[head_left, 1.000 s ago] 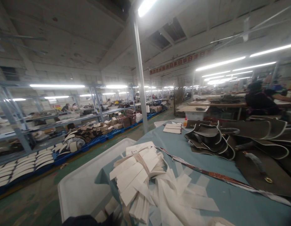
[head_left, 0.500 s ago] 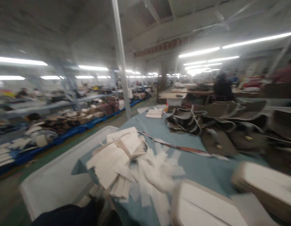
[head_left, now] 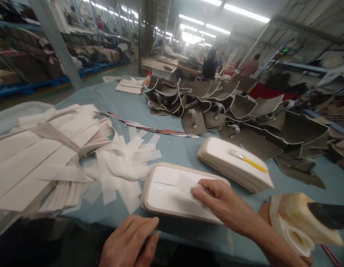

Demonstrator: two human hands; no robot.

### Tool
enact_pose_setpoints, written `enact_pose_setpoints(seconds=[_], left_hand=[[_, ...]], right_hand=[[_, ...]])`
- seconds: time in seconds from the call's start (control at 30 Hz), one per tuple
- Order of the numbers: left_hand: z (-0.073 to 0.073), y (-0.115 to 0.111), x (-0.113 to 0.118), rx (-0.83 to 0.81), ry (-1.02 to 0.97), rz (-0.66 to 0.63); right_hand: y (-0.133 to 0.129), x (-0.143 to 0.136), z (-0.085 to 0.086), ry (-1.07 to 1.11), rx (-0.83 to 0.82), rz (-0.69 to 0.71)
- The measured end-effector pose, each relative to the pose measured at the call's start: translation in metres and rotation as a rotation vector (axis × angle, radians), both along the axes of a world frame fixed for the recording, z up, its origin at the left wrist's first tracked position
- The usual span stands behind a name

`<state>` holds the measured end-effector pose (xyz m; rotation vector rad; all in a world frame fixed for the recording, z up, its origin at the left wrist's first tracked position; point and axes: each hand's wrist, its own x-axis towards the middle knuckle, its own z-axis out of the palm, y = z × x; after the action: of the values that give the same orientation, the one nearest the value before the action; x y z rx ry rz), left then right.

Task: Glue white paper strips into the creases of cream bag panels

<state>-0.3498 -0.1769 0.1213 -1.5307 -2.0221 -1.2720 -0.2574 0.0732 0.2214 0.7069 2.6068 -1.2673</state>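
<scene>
My right hand (head_left: pixel 222 202) pinches a thin, translucent white strip (head_left: pixel 185 183) between thumb and fingers. It is over a stack of rounded-end panels (head_left: pixel 169 198) with white tops and beige edges. Near the table's front edge, my left hand (head_left: pixel 130 241) is apart from the stack, with a small gap between thumb and fingertips and nothing visible in it. Behind the first stack stands a similar stack (head_left: pixel 213 148), with a yellow-handled brush (head_left: pixel 254 164) lying on top. Loose white strips (head_left: pixel 124 159) are heaped to the left, beside a pile of cream pieces (head_left: pixel 49 148).
Dark olive, white-edged bag pieces (head_left: pixel 194 120) fill the back right of the blue-green table cover (head_left: pixel 174 152). A stained, cream-coloured container (head_left: pixel 292 215) with a dark handle stands at the right. A patterned ribbon (head_left: pixel 157 130) crosses the middle. Co-workers (head_left: pixel 209 66) are farther back.
The view has swung right and down to the table. Both my hands have come into view, the right one holding a white strip over the nearer stack.
</scene>
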Motion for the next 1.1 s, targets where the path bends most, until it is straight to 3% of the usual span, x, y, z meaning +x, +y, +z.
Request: enact_pose_setpoints(seconds=[0.13,0.43,1.1], left_hand=[[0.002,-0.005,-0.008,-0.071,-0.022,0.118],[-0.002,-0.001,-0.018,-0.057,-0.069,0.179],[-0.008,-0.003,-0.027,-0.071,-0.147,0.244]], right_hand=[[-0.004,-0.031,0.001,-0.113,0.131,0.141],[-0.012,-0.076,0.005,-0.273,0.126,0.305],[-0.029,-0.104,0.004,-0.456,0.351,0.328]])
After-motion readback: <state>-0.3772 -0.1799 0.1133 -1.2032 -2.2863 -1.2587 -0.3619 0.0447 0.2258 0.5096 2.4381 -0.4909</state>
